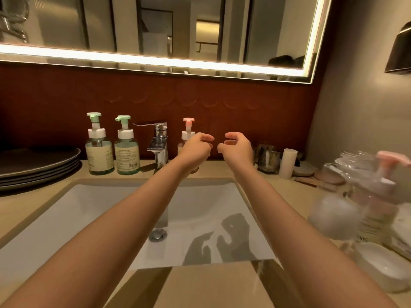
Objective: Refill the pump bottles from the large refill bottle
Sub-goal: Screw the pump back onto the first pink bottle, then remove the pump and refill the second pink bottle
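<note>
Clear plastic, much blurred, makes the large refill bottle (338, 203) at the right edge of the counter (33, 205); it has a ribbed neck and a pale, cloudy lower part. Just beside it, also blurred, stands a clear pump bottle with a pink head (385, 192). A second pink-headed pump bottle (188, 130) stands behind the sink (89, 210), right of the tap (159, 143), and its body is mostly hidden by the left hand (195, 148). Left of the tap two pump bottles with green heads (99, 150) (127, 152) stand side by side, each with a white collar, a pale label and greenish glass-like walls. Both arms reach forward over the sink. The left hand has the fingers half bent like a claw and holds nothing; I cannot tell if it touches the bottle behind it. The right hand (239, 150) is near it, apart, fingers also half bent, thumb away from them, holding nothing. A stack of dark plates (37, 163) lies at the far left.
</note>
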